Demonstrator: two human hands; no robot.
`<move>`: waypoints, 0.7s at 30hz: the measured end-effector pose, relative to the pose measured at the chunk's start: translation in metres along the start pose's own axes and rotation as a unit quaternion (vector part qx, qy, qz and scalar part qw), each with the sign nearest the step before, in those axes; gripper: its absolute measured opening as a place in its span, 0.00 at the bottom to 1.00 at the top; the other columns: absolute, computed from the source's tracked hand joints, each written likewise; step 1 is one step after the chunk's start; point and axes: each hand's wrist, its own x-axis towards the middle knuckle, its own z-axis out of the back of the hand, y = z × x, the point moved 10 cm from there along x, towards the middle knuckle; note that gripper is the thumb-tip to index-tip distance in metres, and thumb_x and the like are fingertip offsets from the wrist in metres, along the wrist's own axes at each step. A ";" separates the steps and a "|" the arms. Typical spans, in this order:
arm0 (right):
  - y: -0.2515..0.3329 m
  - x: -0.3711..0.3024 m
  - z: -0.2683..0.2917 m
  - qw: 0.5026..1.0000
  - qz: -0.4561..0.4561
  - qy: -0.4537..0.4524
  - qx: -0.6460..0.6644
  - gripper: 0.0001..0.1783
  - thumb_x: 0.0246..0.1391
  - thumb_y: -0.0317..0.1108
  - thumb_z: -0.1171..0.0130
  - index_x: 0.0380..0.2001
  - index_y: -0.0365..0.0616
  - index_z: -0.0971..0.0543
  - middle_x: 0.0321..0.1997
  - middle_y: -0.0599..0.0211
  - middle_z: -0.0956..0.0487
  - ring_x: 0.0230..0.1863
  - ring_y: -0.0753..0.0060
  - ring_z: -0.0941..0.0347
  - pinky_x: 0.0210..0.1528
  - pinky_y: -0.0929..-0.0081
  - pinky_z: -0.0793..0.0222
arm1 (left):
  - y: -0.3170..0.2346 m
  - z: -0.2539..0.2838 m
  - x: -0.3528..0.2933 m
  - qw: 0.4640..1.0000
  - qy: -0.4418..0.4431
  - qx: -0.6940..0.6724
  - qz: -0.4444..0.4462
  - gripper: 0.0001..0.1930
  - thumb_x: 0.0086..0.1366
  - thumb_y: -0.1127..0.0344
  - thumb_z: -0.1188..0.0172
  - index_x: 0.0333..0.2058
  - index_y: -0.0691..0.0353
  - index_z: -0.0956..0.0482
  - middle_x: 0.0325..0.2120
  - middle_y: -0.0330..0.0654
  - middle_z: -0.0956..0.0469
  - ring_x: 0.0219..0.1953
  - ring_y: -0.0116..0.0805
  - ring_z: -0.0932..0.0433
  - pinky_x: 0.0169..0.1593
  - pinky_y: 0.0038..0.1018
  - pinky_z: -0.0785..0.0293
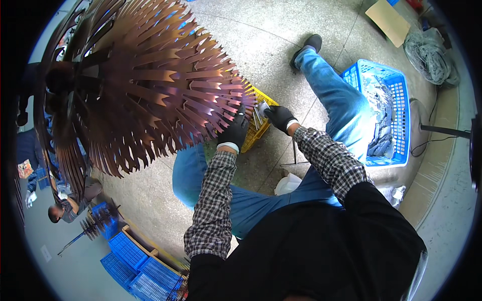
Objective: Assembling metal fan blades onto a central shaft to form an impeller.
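My left hand [234, 131], in a black glove, is at the near right edge of a large round rack of bronze-brown forked metal strips [165, 85]. Its fingers look closed among the strip ends; what they grip, if anything, is hidden. Just to the right, my right hand [279, 118], also black-gloved, pinches a small shiny metal piece [262, 107]. Both hands are above a yellow plastic basket [261, 131], partly covered by the rack. Several narrow silvery pieces [257, 119] show between the hands, at the basket.
A blue basket [405, 115] lined with clear plastic and holding dark flat pieces stands right of my leg. A white container [288, 184] sits between my legs. Blue crates [128, 251] line the lower left, near another person [68, 208]. Cardboard [388, 22] and crumpled plastic [429, 56] lie upper right.
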 end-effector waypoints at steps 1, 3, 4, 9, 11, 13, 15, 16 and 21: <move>-0.004 0.000 0.001 1.000 -0.001 -0.001 0.000 0.25 0.63 0.55 0.53 0.40 0.47 0.17 0.36 0.56 0.15 0.36 0.43 0.21 0.39 0.55 0.28 | -0.001 -0.001 0.000 1.000 0.000 -0.001 -0.001 0.27 0.63 0.62 0.44 0.62 0.52 0.28 0.51 0.46 0.22 0.44 0.48 0.20 0.45 0.37 0.22; -0.006 0.002 0.002 1.000 0.014 -0.012 0.000 0.25 0.63 0.55 0.53 0.40 0.47 0.17 0.35 0.57 0.15 0.35 0.45 0.21 0.38 0.56 0.28 | -0.001 -0.002 0.001 1.000 0.004 0.001 -0.001 0.27 0.63 0.62 0.44 0.62 0.52 0.28 0.51 0.46 0.22 0.44 0.47 0.20 0.45 0.37 0.22; -0.007 0.002 0.002 1.000 0.022 -0.018 0.001 0.25 0.63 0.55 0.53 0.40 0.47 0.17 0.34 0.58 0.15 0.35 0.45 0.21 0.38 0.56 0.28 | 0.000 -0.003 0.001 1.000 0.005 0.002 -0.001 0.27 0.63 0.61 0.44 0.63 0.52 0.28 0.51 0.46 0.23 0.44 0.47 0.20 0.45 0.37 0.22; -0.008 0.003 0.003 0.997 0.043 -0.055 -0.046 0.25 0.63 0.55 0.54 0.39 0.47 0.17 0.34 0.59 0.15 0.34 0.46 0.21 0.38 0.57 0.29 | -0.004 -0.001 0.003 1.000 0.015 -0.011 0.000 0.27 0.63 0.61 0.45 0.63 0.52 0.28 0.51 0.46 0.23 0.44 0.47 0.21 0.45 0.37 0.22; -0.008 0.003 0.002 0.995 0.049 -0.065 -0.062 0.25 0.63 0.56 0.54 0.39 0.47 0.17 0.34 0.59 0.15 0.34 0.46 0.21 0.38 0.57 0.29 | -0.004 0.000 0.004 1.000 0.017 -0.015 0.001 0.27 0.63 0.61 0.45 0.63 0.52 0.29 0.51 0.46 0.23 0.44 0.47 0.21 0.45 0.37 0.22; -0.010 0.003 -0.002 0.996 0.037 -0.063 -0.056 0.25 0.63 0.56 0.54 0.39 0.47 0.17 0.34 0.58 0.15 0.34 0.45 0.21 0.38 0.56 0.29 | -0.004 -0.001 0.004 1.000 0.017 -0.005 -0.005 0.27 0.63 0.61 0.45 0.63 0.51 0.29 0.51 0.46 0.23 0.44 0.47 0.21 0.45 0.37 0.22; -0.013 0.003 -0.004 0.997 0.025 -0.061 -0.050 0.25 0.64 0.56 0.55 0.39 0.47 0.18 0.34 0.57 0.16 0.35 0.45 0.21 0.38 0.56 0.29 | -0.005 -0.002 0.004 1.000 0.017 0.004 -0.013 0.28 0.63 0.61 0.45 0.63 0.51 0.29 0.51 0.45 0.23 0.44 0.47 0.21 0.44 0.38 0.22; -0.011 0.003 -0.003 0.997 0.027 -0.061 -0.049 0.25 0.64 0.56 0.55 0.39 0.47 0.18 0.34 0.57 0.16 0.35 0.45 0.21 0.38 0.56 0.29 | -0.004 -0.003 0.004 1.000 0.016 0.005 -0.012 0.28 0.63 0.61 0.45 0.63 0.51 0.29 0.51 0.45 0.23 0.44 0.47 0.21 0.44 0.38 0.22; -0.007 0.000 -0.002 0.997 0.034 -0.051 -0.039 0.26 0.64 0.56 0.55 0.40 0.48 0.18 0.35 0.55 0.16 0.36 0.44 0.21 0.39 0.55 0.29 | -0.008 -0.002 0.005 0.998 0.004 0.056 -0.012 0.28 0.63 0.61 0.45 0.63 0.50 0.29 0.49 0.45 0.24 0.42 0.48 0.21 0.43 0.39 0.22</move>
